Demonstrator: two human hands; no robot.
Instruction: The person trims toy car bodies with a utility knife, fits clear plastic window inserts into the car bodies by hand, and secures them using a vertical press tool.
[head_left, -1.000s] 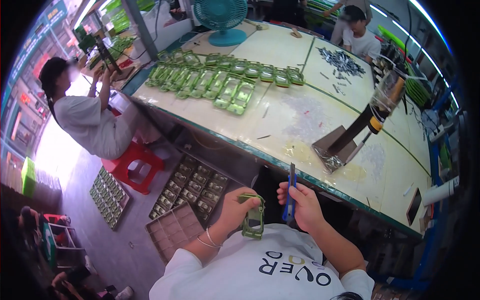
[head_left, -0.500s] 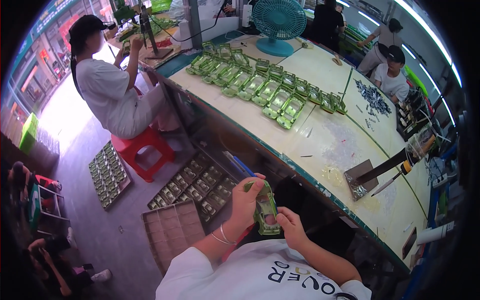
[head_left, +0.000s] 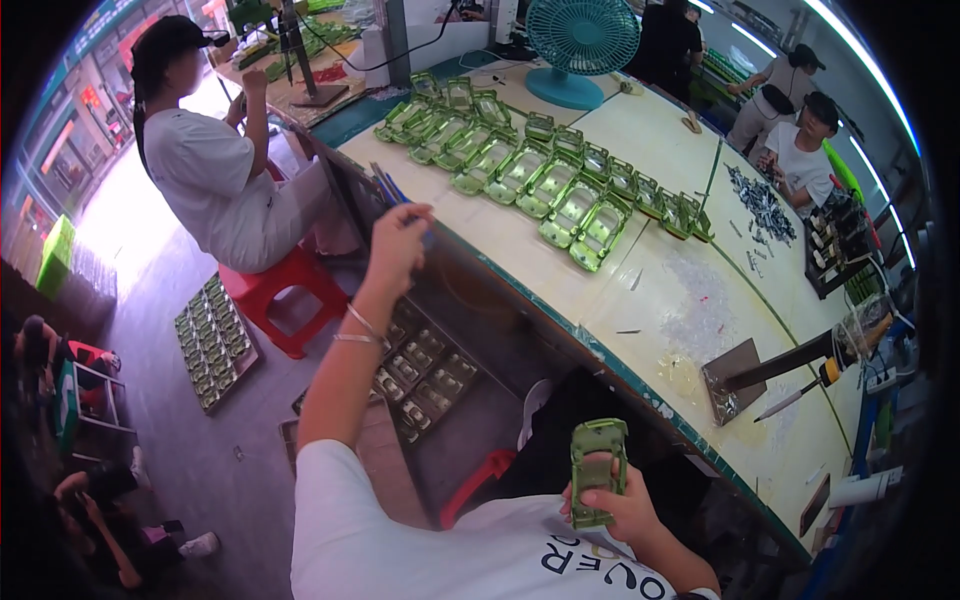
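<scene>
My right hand (head_left: 622, 505), low in front of my shirt, grips a green toy car body shell (head_left: 598, 440) with its open window frames showing. My left hand (head_left: 398, 250) is raised at the near left edge of the table, its fingers closed round a slim blue tool (head_left: 390, 190) with thin greyish tips, like tweezers. Beyond that hand, rows of similar green car body shells (head_left: 497, 165) lie on the white table (head_left: 480, 235).
A teal fan (head_left: 582, 40) stands at the table's back. At right are a clamped metal stand (head_left: 735, 380), a screwdriver-like tool (head_left: 795, 400) and a pile of dark small parts (head_left: 765, 205). Trays of car shells (head_left: 425, 375) lie on the floor; a person (head_left: 215, 160) sits at left.
My left hand has left the car shell and moved up and left to the table edge with the blue tool. My right hand has drawn the shell down and right, toward my body.
</scene>
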